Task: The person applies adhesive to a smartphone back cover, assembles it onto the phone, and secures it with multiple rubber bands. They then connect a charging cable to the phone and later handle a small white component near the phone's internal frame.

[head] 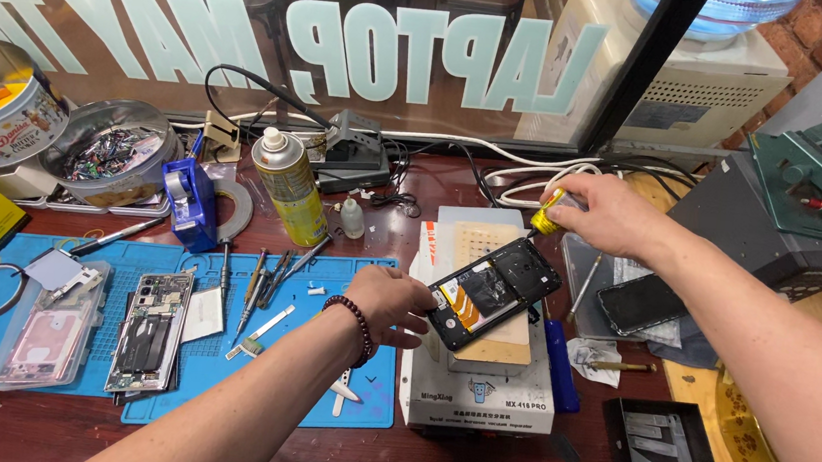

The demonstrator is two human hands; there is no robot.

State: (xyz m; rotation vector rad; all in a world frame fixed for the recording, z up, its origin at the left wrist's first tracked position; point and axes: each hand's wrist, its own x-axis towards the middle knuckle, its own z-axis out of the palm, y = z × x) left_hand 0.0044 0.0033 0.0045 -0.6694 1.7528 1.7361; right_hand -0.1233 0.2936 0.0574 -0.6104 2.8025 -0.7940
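Yellow bottle (pixel 546 217) mostly hidden in right hand (pixel 606 212)

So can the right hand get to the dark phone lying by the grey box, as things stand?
Probably yes: the right hand hovers just above the dark phone, nothing covering it, though the hand already holds a small yellow bottle.

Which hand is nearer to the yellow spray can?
Left. The left hand is right of the spray can, holding the opened phone; the right hand is farther right.
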